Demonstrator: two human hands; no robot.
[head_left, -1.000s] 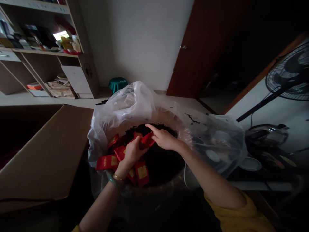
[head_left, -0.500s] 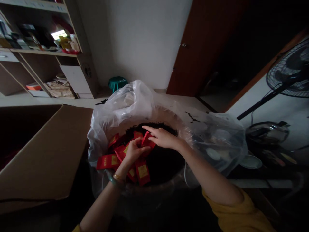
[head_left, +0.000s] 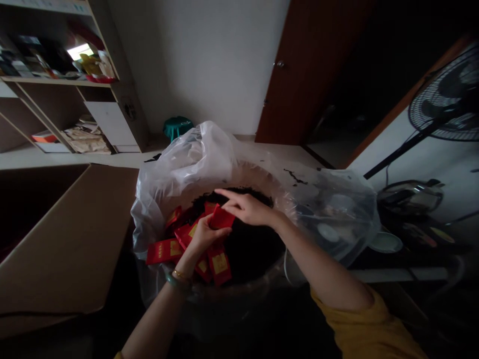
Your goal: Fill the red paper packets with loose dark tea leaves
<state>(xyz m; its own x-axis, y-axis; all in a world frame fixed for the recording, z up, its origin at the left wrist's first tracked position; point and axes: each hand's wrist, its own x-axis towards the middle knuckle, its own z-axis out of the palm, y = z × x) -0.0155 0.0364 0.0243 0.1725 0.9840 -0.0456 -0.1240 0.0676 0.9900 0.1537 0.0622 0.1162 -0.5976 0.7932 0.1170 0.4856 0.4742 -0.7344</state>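
My left hand (head_left: 205, 233) is closed on a small red packet (head_left: 223, 217), thumb along its lower edge. Close beside it, my right hand (head_left: 250, 207) has its index finger stretched out and the fingers apart, near the packet's upper right edge; whether a fingertip touches it I cannot tell. Below both hands is a wide round basket (head_left: 258, 178) lined with clear plastic (head_left: 213, 144). Dark loose leaves, like tea (head_left: 258, 249), fill it. More red packets with gold labels (head_left: 220, 264) lie on the leaves at the left side, partly hidden by my left hand.
An open cardboard box (head_left: 75, 239) stands at the left. On the right are a standing fan (head_left: 445, 99), a glass-lidded pot (head_left: 409, 197) and a pale dish (head_left: 385, 243). Shelves (head_left: 108, 119), a green bin (head_left: 177, 128) and a brown door (head_left: 295, 75) are farther back.
My right hand has drawn slightly up and away from the red packet, which now shows more of its face in my left hand. The whole view has shifted a little.
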